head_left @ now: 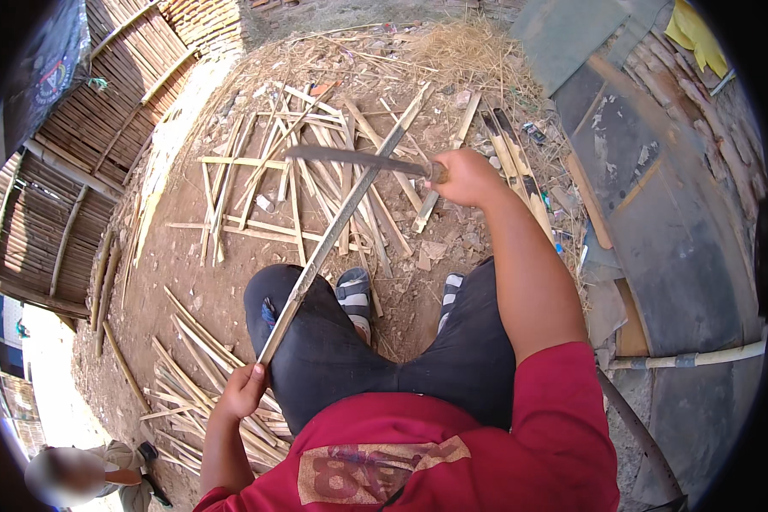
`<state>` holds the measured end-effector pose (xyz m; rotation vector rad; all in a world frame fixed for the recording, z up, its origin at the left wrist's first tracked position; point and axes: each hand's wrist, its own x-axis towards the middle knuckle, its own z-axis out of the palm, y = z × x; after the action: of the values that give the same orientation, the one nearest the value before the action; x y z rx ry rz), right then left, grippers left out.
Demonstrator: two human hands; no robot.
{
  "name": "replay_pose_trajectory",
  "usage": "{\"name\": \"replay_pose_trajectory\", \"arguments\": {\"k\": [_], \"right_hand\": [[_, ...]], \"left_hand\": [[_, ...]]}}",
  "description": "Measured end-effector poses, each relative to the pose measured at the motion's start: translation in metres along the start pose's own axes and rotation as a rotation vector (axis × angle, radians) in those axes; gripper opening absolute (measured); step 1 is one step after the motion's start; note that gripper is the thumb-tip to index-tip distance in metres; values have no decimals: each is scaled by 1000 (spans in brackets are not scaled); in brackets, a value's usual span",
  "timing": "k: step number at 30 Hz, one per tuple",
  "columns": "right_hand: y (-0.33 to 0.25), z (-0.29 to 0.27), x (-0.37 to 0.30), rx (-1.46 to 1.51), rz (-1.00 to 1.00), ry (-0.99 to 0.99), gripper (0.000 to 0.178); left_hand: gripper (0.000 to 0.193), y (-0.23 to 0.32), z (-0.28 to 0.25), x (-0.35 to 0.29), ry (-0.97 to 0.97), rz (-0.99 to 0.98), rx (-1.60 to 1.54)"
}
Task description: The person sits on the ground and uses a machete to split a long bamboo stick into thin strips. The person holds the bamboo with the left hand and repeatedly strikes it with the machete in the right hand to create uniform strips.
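My left hand (pixel 246 389) is closed round the near end of a long bamboo strip (pixel 322 247). The strip slants up and to the right, crossing over my left knee and out above the ground. My right hand (pixel 467 177) grips the handle of a machete (pixel 350 157). Its dark blade points left and crosses the strip near its far part; whether blade and strip touch I cannot tell. Beyond my feet lies a loose heap of split bamboo strips (pixel 297 224). Another bundle of bamboo strips (pixel 198 358) lies beside my left thigh.
Dark boards (pixel 648 196) lean along the right side, with a bamboo pole (pixel 700 358) lower down. Woven bamboo panels (pixel 68 205) stand at the left. A person (pixel 102 474) is at the lower left. Dry straw (pixel 469 55) lies at the back.
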<state>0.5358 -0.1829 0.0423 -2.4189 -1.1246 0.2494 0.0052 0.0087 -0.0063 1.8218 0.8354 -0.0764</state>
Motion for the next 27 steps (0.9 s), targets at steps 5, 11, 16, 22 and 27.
{"name": "replay_pose_trajectory", "arguments": {"k": [5,11,16,22,27], "right_hand": [[43,9,12,45,117,187,61],[-6,0,-9,69,-36,80,57],[-19,0,-18,73,-194,56,48],[-25,1,-19,54,-179,6,47],[-51,-2,-30,2,-269,-91,45]], "left_hand": [[58,8,-1,-3,28,-71,47],[59,19,1,-2,-30,-111,-71],[53,27,12,-8,239,-28,415],[47,37,39,-21,583,37,758],[45,42,42,-21,571,130,687]]}}
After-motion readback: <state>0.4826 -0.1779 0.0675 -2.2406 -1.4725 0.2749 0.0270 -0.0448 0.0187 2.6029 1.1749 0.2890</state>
